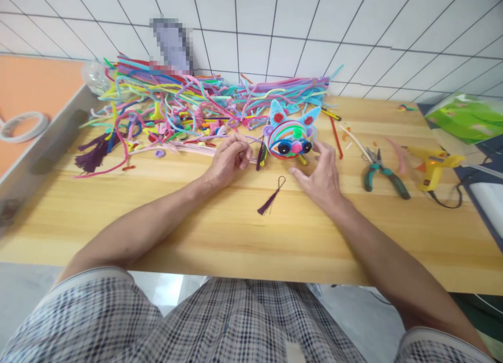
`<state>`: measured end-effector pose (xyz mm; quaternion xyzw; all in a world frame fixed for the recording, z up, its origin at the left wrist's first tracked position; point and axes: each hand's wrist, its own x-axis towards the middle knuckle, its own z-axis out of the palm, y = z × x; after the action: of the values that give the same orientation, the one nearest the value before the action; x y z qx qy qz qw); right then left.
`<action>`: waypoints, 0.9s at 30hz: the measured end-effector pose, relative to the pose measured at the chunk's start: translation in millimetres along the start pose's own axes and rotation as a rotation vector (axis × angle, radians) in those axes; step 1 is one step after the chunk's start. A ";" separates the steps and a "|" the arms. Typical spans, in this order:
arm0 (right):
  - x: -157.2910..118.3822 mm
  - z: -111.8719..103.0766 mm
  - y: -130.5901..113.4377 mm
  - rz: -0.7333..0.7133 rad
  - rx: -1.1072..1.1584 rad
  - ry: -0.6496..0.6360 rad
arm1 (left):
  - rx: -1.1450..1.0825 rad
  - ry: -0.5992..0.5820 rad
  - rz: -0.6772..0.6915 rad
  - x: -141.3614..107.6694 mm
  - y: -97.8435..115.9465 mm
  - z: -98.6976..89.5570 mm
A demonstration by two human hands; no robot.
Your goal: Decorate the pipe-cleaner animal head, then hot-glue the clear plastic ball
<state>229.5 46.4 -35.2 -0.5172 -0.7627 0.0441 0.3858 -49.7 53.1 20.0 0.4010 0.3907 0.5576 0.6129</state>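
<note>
A colourful pipe-cleaner cat face (288, 138) with blue ears, red ear centres and black eyes stands on the wooden table, a dark tassel (260, 154) hanging at its left side. My right hand (320, 177) is beside its lower right edge, thumb and fingers apart; any contact is hard to make out. To the left of the cat face, my left hand (231, 158) has its fingers curled together, and whatever they may pinch is hidden. A loose purple tassel with a cord loop (269, 201) lies on the table between my hands.
Bundles of pipe cleaners (181, 98) and small scraps cover the back left, with purple tassels (94, 152) in front. Pliers (380, 174) and a yellow glue gun (434, 169) with its cord lie right. A roll of tape (24, 127) sits far left; a tiled wall (255, 33) rises behind.
</note>
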 end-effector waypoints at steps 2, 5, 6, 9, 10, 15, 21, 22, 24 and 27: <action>-0.2 -0.6 0.6 0.006 -0.001 0.005 | -0.013 -0.028 -0.009 -1.2 0.9 -0.1; -0.7 -2.0 0.6 0.009 0.006 0.010 | -0.045 -0.048 -0.016 -2.3 2.1 0.2; -0.8 -2.6 0.4 0.006 0.011 0.008 | -0.045 -0.044 -0.023 -2.7 2.5 0.5; -1.0 -4.5 0.0 -0.003 0.016 -0.005 | -0.022 -0.015 -0.049 -4.0 3.9 1.8; -1.0 -5.0 -0.2 -0.005 0.014 -0.008 | -0.015 -0.009 -0.054 -4.4 4.1 2.0; -0.8 -5.4 -0.7 -0.005 0.008 -0.002 | -0.029 -0.035 -0.031 -5.3 2.6 1.1; 0.0 -4.9 -0.9 0.014 0.008 -0.008 | -0.017 -0.012 0.004 -4.7 -0.4 -1.8; 0.1 -4.9 -0.7 0.009 0.009 -0.008 | -0.011 -0.016 0.004 -4.8 -0.6 -2.2; 0.0 -4.9 -0.3 -0.010 0.010 -0.005 | -0.007 -0.024 -0.005 -5.3 -0.8 -2.7; -0.4 -5.0 -0.3 -0.030 0.011 0.004 | 0.003 -0.017 -0.010 -6.4 -0.3 -2.2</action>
<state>232.5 44.2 -31.7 -0.5036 -0.7693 0.0413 0.3909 -52.1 46.8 19.1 0.4045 0.3885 0.5505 0.6184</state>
